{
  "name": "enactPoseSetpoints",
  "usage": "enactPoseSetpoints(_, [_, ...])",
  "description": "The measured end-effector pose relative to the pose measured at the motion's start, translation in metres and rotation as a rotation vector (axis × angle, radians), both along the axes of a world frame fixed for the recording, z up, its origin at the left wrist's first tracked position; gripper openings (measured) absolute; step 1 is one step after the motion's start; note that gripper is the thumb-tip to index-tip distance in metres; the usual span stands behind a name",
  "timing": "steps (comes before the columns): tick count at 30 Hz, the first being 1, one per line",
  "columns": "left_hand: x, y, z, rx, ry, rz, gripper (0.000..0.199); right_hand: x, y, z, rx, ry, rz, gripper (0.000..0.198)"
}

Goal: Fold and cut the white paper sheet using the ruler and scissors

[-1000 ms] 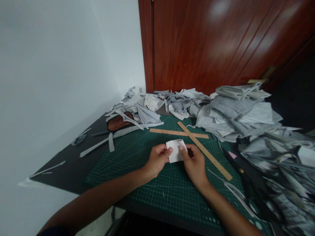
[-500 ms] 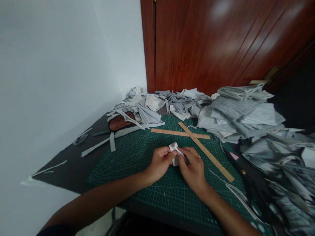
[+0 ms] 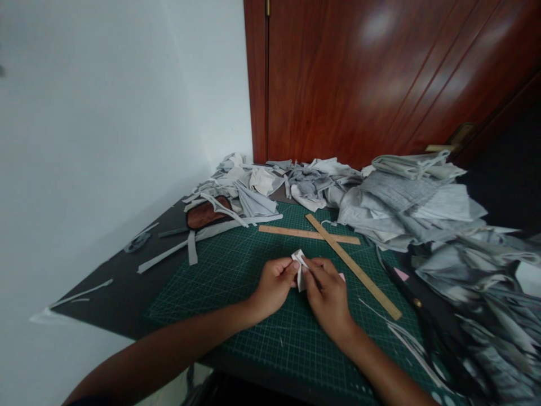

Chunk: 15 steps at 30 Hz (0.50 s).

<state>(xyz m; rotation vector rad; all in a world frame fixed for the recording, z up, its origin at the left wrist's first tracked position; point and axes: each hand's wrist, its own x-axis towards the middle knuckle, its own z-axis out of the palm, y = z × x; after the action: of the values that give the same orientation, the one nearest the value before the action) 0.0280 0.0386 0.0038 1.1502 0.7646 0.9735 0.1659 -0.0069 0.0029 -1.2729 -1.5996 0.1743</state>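
Observation:
A small white folded piece (image 3: 300, 276), fabric or paper, is pinched between my two hands above the green cutting mat (image 3: 236, 282). My left hand (image 3: 274, 285) is closed on its left side, thumb on top. On its right side my right hand (image 3: 327, 290) is closed, thumb and forefinger pressing near a fold. A bit of something pink (image 3: 342, 277) shows beside the right hand's knuckles; I cannot tell whether it is held. Just beyond the hands, two wooden rulers lie crossed, one flat across (image 3: 287, 231) and one slanting (image 3: 372, 287).
Large black-handled scissors (image 3: 426, 321) lie at right beside a pink scrap (image 3: 401, 274) and thin white strips (image 3: 409, 341). Grey fabric heaps (image 3: 406, 197) fill the right side and back. A brown pouch-like piece (image 3: 207, 214) sits at left among fabric strips, near the white wall (image 3: 105, 141).
The white piece has been turned or folded narrower between my fingers, its flat face showing less. Both hands stay in nearly the same place. The view has shifted slightly.

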Motion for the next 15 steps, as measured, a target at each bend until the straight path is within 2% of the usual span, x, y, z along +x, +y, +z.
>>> enactPoseSetpoints(6, [-0.0015,0.0011,0.0032,0.07,0.06,0.059,0.046,0.0005,0.0009,-0.0011,-0.016,0.001,-0.024,0.031])
enactPoseSetpoints(11, [-0.0012,0.0018,0.0018,0.054,0.049,0.06,0.047,0.0038,0.0013,-0.001,-0.009,0.003,-0.047,0.03])
enactPoseSetpoints(15, [-0.0004,0.0018,0.0021,0.086,0.06,0.076,0.045,0.0031,0.0,-0.004,0.049,-0.064,-0.053,0.029])
